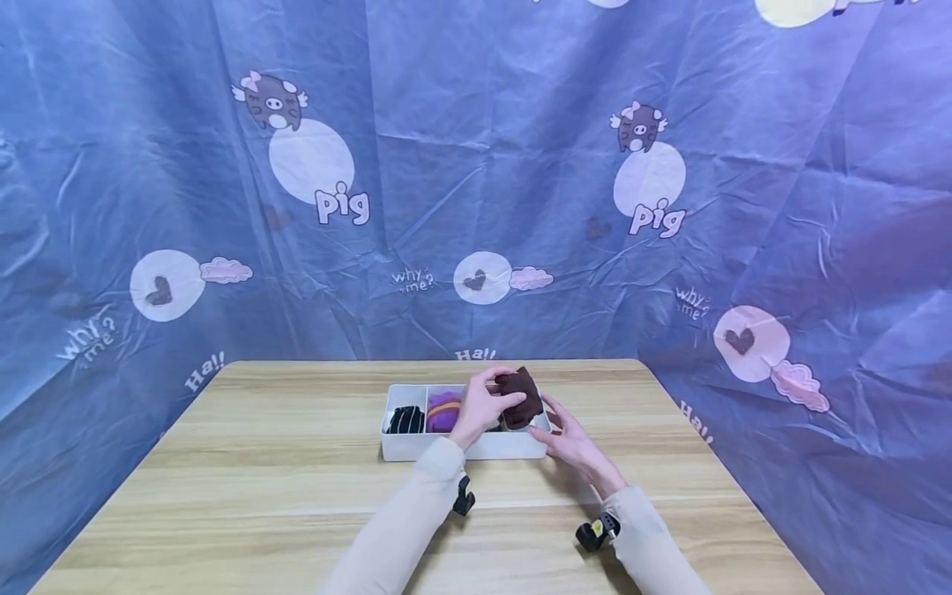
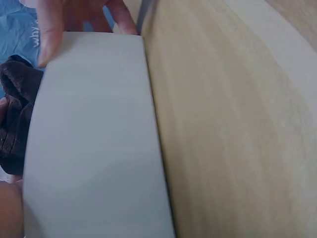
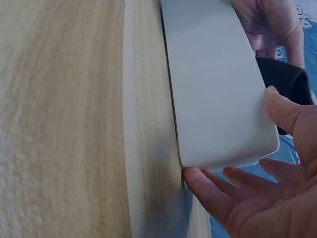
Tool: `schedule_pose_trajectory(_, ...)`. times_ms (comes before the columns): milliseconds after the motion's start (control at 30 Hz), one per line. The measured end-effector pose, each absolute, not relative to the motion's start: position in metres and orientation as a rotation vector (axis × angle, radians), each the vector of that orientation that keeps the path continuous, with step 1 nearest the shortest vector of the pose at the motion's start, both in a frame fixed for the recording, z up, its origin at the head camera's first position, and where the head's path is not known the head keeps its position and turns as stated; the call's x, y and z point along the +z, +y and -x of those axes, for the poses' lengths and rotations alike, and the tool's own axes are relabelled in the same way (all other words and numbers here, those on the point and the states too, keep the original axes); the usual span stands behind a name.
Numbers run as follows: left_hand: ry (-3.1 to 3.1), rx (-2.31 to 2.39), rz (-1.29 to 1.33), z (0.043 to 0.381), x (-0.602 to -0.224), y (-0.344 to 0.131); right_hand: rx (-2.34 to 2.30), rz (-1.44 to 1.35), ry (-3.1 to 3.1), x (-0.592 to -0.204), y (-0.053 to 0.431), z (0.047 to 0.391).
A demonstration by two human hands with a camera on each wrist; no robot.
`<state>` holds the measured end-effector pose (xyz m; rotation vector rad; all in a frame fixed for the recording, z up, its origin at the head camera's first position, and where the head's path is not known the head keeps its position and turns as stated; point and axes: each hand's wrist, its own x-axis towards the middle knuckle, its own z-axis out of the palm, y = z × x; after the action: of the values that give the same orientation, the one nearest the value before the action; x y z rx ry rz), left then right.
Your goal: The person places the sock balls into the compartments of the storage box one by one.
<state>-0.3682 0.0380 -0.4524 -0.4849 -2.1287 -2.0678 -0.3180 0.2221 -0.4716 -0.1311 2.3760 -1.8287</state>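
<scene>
A long white divided box (image 1: 431, 449) stands on the table. My left hand (image 1: 487, 405) pinches a dark brown folded cloth (image 1: 525, 398) between thumb and fingers, at the box's right compartment. Whether the cloth touches the bottom is hidden. At the box's right end, my right hand (image 1: 571, 445) grips the wall, its thumb at the top edge and its fingers (image 3: 210, 193) around the end. A purple cloth bundle with an orange stripe (image 1: 444, 413) lies in a middle compartment, and a black bundle with pale stripes (image 1: 406, 420) in the left one.
The wooden table (image 1: 260, 479) extends around the box. A blue printed curtain (image 1: 476, 190) hangs behind the table and along both sides. Each wrist wears a black strapped device, such as the one on the right wrist (image 1: 597, 531).
</scene>
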Motion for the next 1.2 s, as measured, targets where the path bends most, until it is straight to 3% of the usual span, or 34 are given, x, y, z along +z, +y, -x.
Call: schedule_pose_trajectory(1200,-2.472,-1.617,0.591,0.3667,-0.4592,0.0326,-1.850,0.159,2.344,-0.4717,0.2185,0.3209)
